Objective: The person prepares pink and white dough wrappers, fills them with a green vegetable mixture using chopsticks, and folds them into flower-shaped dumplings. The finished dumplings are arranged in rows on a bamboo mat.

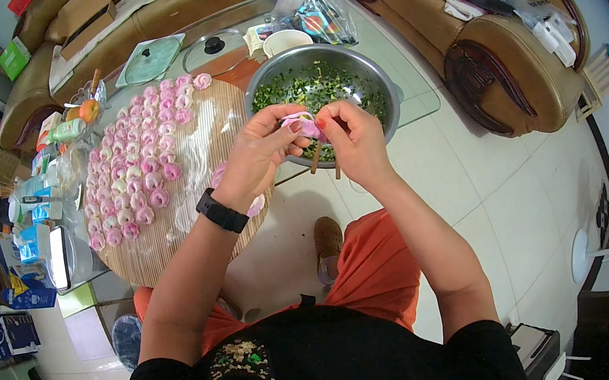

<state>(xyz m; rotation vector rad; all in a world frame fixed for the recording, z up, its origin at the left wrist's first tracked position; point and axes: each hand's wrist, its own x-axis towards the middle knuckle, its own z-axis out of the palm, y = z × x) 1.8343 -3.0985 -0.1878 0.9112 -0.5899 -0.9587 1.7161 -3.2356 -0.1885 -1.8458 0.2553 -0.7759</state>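
Between the fingertips of my left hand [267,145] and my right hand [353,136] is a pink dumpling [303,127], its wrapper partly folded. Both hands hold it above the near rim of a steel bowl [388,85]. Chopped green filling [288,90] lies in the bowl, and wooden chopsticks [316,159] stick out over its near side. To the left, a round slatted wooden board [136,266] carries rows of pink and white folded dumplings [134,167]. Flat pink wrappers [256,205] lie at the board's right side, partly hidden by my left hand and wrist. White flour streaks the board.
Behind the board are a glass pot lid [215,53] and a square lid [152,58]. A white paper bowl [287,42] and a plastic bag [318,0] stand behind the steel bowl. A phone [59,258] and cartons line the glass table's left edge. Brown sofas [179,17] surround it.
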